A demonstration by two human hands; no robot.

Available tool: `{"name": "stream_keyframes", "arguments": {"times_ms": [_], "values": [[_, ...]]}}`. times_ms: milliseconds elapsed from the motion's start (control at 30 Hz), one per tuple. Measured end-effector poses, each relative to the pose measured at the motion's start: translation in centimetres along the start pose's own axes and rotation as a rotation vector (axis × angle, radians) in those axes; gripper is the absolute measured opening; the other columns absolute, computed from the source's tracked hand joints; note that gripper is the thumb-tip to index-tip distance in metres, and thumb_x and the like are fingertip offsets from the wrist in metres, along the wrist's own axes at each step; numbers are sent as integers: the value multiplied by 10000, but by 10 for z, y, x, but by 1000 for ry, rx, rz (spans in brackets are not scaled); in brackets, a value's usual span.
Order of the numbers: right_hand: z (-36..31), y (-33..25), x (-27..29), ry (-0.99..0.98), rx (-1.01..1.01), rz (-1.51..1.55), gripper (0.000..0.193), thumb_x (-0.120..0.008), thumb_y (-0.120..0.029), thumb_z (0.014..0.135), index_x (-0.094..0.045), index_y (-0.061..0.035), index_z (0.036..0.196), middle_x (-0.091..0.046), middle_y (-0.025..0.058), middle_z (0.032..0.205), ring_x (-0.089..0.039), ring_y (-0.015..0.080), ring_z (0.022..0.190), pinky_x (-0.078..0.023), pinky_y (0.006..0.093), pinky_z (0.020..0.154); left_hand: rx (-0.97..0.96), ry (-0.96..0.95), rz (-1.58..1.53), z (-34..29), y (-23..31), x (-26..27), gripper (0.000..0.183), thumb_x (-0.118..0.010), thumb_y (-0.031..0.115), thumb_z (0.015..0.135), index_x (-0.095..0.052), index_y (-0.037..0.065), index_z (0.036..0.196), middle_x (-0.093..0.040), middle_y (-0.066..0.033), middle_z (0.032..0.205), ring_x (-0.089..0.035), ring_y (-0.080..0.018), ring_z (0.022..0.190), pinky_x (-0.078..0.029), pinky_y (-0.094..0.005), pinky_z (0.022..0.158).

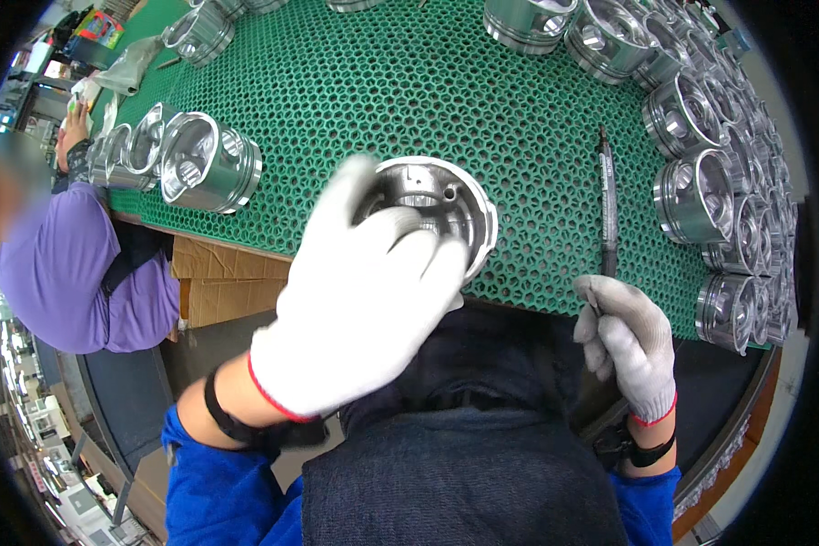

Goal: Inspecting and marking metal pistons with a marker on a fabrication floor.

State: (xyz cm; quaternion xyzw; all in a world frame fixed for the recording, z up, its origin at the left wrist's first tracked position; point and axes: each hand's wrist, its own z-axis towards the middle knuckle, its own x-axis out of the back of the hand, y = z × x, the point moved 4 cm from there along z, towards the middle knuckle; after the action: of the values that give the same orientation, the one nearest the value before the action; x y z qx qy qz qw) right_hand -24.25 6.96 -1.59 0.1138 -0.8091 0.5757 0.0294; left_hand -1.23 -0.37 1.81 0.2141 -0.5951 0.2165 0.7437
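Note:
A silvery metal piston (484,218) is at the near edge of the green mat, its hollow side with a pin bore facing up. My left hand (364,291), in a white knit glove with a red cuff, is closed on it from the left. Its fingers bend over the opening and hide much of the inside; the raised index finger is slightly blurred. My right hand (630,337), gloved alike, hovers by the mat's front edge with curled fingers pinched together. Whatever is between those fingertips is too small to make out. Just beyond them lies a slim dark pen-like tool (607,205).
Several pistons (696,196) crowd the right side in rows. More pistons (211,164) stand at the left edge and along the far side of the green honeycomb mat (337,109). A person in purple (91,264) sits at the left, beside a cardboard box (232,282).

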Motion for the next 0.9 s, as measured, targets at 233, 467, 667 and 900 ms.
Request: {"name": "stream_keyframes", "arguments": {"times_ms": [233,467,667,900], "values": [[-16,17,15,84,-20,65,395,-493,-122,896,-610,42,1236,-631,90,809,-540,73,546,-429,203,482,-2,92,412,4,-73,39,454,-633,-42,722,-669,187,1112,-578,-124,1322,-519,-382,1237,-345,-611,1060],[-13,21,25,111,-9,59,385,-506,-148,921,-603,35,1245,-626,85,811,-537,78,538,-420,209,468,354,70,-265,-16,-28,21,641,-778,360,763,-554,46,1276,-679,-164,1084,-655,-370,955,-516,-429,869],[-12,33,39,303,24,11,393,-517,-188,959,-576,12,1292,-627,70,857,-497,66,525,-386,191,455,279,96,-285,-78,-35,-11,535,-792,390,756,-651,89,1175,-669,-157,1156,-632,-368,1088,-491,-460,942],[8,6,30,317,90,-219,378,-486,-100,946,-589,-10,1298,-631,69,894,-504,67,584,-415,208,521,303,129,-360,-76,-21,-19,399,-780,367,779,-713,115,1081,-695,-121,1112,-643,-382,1055,-478,-475,947]]}}
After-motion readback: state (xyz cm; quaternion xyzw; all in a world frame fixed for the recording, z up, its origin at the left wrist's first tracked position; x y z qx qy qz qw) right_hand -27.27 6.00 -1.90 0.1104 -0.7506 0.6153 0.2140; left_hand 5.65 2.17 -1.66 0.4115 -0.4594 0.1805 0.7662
